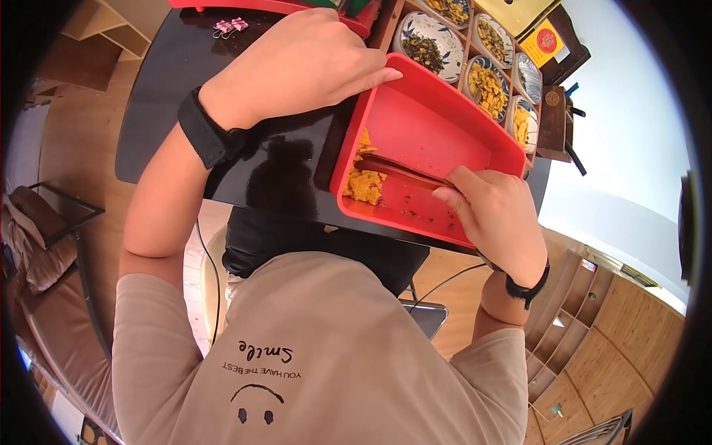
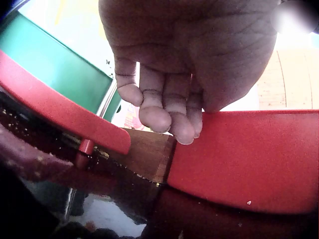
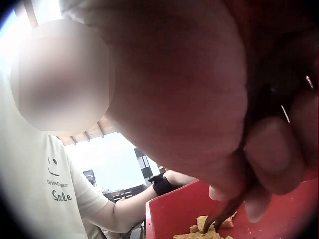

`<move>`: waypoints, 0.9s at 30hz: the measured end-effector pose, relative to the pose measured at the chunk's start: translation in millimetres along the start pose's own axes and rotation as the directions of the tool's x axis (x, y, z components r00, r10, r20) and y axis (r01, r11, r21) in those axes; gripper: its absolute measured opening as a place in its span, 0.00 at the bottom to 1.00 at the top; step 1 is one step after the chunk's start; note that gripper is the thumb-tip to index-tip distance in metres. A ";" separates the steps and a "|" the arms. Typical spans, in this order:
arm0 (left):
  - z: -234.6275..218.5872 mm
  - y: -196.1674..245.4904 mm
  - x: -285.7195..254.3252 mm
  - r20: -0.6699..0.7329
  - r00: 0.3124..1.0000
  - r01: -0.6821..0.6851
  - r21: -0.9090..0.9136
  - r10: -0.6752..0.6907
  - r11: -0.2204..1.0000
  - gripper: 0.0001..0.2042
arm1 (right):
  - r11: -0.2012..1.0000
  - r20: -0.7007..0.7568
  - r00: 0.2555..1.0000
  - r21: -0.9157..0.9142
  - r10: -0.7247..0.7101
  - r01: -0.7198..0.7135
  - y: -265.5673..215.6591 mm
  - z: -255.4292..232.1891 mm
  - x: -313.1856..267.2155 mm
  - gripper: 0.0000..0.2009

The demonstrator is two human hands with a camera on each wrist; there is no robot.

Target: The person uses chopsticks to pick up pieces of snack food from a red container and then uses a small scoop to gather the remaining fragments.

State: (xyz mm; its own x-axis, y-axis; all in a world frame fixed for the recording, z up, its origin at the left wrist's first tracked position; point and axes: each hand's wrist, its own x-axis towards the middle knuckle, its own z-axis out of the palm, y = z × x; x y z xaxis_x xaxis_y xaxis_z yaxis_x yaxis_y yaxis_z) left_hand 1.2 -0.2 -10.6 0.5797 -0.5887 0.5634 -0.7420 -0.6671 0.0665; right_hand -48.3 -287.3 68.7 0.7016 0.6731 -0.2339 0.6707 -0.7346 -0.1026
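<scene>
A deep red tray [image 1: 437, 111] sits at the table's front edge. My left hand [image 1: 297, 67] grips its far-left corner, thumb on the rim; in the left wrist view the fingers [image 2: 155, 119] curve down by its outer wall. My right hand [image 1: 497, 215] holds dark brown wooden tongs [image 1: 404, 169], reaching over the tray's right side. Their tips are at a pile of yellow, chip-like pieces [image 1: 363, 187] in the tray's near-left corner. In the right wrist view the tong tips [image 3: 215, 219] are down among those pieces. Dark crumbs lie scattered along the tray's near side.
Beyond the tray stands a wooden divided box [image 1: 386, 28] with patterned dishes [image 1: 456, 63] of dried leaves and yellow pieces. Pink binder clips [image 1: 231, 27] lie on the black table [image 1: 167, 96]. Another red tray [image 1: 252, 6] is at the back left. A dark holder [image 1: 552, 122] stands at the right.
</scene>
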 end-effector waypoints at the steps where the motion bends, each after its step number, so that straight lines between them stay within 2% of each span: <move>1: -0.2 0.1 -0.1 0.000 1.000 0.002 -0.003 -0.002 1.000 0.15 | 1.000 0.000 1.000 0.000 -0.001 0.001 -0.6 -0.2 0.4 0.13; 5: 5.5 -0.7 -2.5 -0.002 1.000 0.003 -0.006 -0.003 1.000 0.14 | 0.999 -0.022 1.000 -0.033 -0.021 0.020 -1.8 0.3 0.2 0.13; 7: 10.6 -2.6 -6.4 0.031 0.998 0.062 -0.041 -0.061 0.997 0.14 | 0.999 -0.037 0.999 -0.044 -0.027 0.026 -1.6 1.2 -1.0 0.13; 13: 6.7 -2.1 -2.4 0.015 0.999 0.053 -0.068 -0.053 0.996 0.16 | 0.999 -0.193 0.981 -0.043 0.002 -0.010 3.3 -4.9 -16.3 0.14; 15: 4.8 -1.9 0.1 0.026 0.998 0.052 -0.079 -0.050 0.996 0.16 | 0.987 -0.384 0.910 0.028 0.159 -0.160 14.8 -8.8 -30.4 0.11; 16: 2.4 -1.3 1.3 0.051 0.998 0.053 -0.088 -0.049 0.995 0.16 | 0.983 -0.404 0.898 0.024 0.177 -0.183 23.9 -10.0 -37.1 0.11; 18: -0.5 1.0 3.8 0.033 0.999 0.025 -0.118 -0.022 0.993 0.17 | 0.910 -0.496 0.764 0.191 0.412 -0.367 44.2 -9.0 -50.2 0.10; 19: -2.4 1.6 4.9 0.056 0.997 0.060 -0.136 -0.053 0.989 0.17 | 0.872 -0.475 0.731 0.239 0.490 -0.428 51.7 -7.8 -56.9 0.13; 20: -3.9 1.5 5.7 0.080 0.993 0.096 -0.151 -0.084 0.984 0.17 | 0.863 -0.490 0.712 0.250 0.503 -0.438 57.0 -6.3 -63.2 0.13; 22: -4.0 1.2 6.6 0.078 0.995 0.070 -0.152 -0.058 0.986 0.16 | 0.793 -0.438 0.663 0.285 0.607 -0.538 64.0 -2.7 -73.5 0.13; 27: -6.6 3.5 10.8 0.129 0.988 0.104 -0.155 -0.084 0.982 0.16 | 0.741 -0.532 0.552 0.249 0.642 -0.623 84.7 13.8 -80.6 0.12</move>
State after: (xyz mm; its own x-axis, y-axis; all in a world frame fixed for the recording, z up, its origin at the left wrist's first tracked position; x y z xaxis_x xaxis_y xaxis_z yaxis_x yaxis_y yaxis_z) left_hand 2.6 -5.9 1.1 0.6786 -0.5842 0.4452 -0.7210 -0.6457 0.2517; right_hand -51.4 -404.9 65.5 0.9461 -0.0552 0.3191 0.0001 -0.9853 -0.1707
